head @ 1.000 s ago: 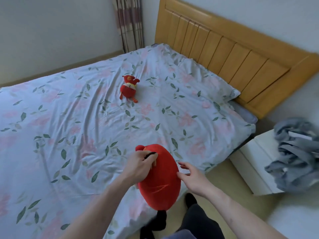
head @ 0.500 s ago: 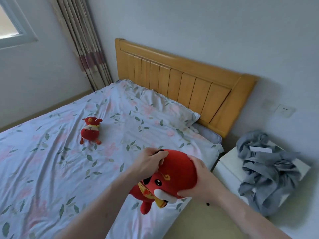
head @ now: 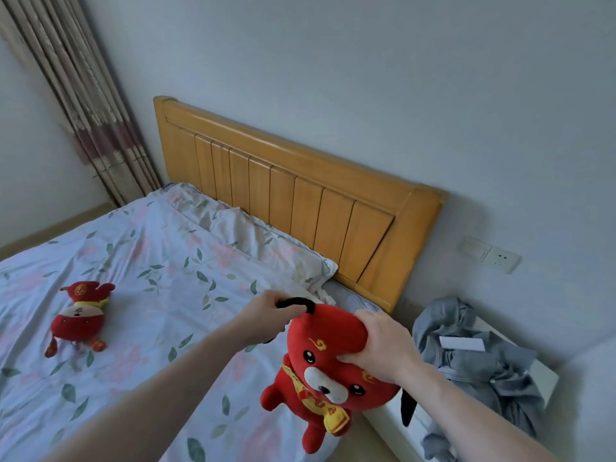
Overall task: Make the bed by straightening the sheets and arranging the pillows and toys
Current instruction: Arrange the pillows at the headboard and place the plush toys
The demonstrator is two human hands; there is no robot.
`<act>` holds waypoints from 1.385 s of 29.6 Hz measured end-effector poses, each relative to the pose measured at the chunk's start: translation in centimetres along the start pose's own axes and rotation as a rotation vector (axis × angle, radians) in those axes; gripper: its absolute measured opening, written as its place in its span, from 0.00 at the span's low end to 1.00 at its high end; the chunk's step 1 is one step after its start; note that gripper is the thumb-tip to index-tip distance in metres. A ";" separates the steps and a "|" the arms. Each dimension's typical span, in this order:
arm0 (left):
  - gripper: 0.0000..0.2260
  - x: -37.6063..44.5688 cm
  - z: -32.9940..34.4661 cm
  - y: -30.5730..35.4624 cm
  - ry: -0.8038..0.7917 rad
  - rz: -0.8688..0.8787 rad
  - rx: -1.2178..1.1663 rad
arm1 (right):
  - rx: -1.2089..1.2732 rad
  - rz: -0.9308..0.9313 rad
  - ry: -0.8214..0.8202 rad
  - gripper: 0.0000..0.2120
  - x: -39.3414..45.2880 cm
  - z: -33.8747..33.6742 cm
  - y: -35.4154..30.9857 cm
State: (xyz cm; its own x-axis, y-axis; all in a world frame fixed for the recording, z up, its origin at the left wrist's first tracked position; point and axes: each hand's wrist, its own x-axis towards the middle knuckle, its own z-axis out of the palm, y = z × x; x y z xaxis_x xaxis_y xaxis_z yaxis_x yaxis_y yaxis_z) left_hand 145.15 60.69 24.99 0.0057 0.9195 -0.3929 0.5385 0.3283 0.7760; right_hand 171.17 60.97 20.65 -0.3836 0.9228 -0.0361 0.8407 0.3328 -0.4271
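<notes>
A large red plush dog (head: 325,371) hangs in the air over the bed's right edge, face toward me. My left hand (head: 266,313) pinches its black ear at the top. My right hand (head: 380,345) grips the side of its head. A smaller red plush toy (head: 80,316) lies on its back on the floral sheet (head: 160,281) at the left. A floral pillow (head: 266,248) lies flat against the wooden headboard (head: 300,191).
A white bedside cabinet (head: 546,378) at the right carries a heap of grey clothing (head: 476,361). A curtain (head: 76,95) hangs in the far left corner. A wall socket (head: 490,255) sits right of the headboard. A strip of floor shows beside the bed.
The plush dog has risen and turned upright, face toward me. My right hand went from beside it to gripping its head. The view swung up toward the headboard.
</notes>
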 end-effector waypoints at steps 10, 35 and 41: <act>0.08 15.7 0.0 4.6 0.197 0.021 0.029 | -0.067 0.123 0.124 0.31 14.6 -2.0 12.2; 0.04 28.7 2.4 0.8 0.342 -0.497 -0.010 | -0.132 0.128 -0.170 0.36 40.0 4.0 25.3; 0.03 26.9 1.9 -1.9 0.379 -0.606 -0.021 | -0.098 0.227 -0.351 0.29 41.5 6.0 25.3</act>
State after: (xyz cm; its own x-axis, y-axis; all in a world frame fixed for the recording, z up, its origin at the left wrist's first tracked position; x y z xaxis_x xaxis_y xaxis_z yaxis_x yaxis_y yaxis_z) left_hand 145.86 84.40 11.96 -0.5845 0.5849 -0.5623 0.3384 0.8056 0.4862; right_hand 174.29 106.51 2.94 -0.2770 0.8586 -0.4315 0.9447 0.1613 -0.2855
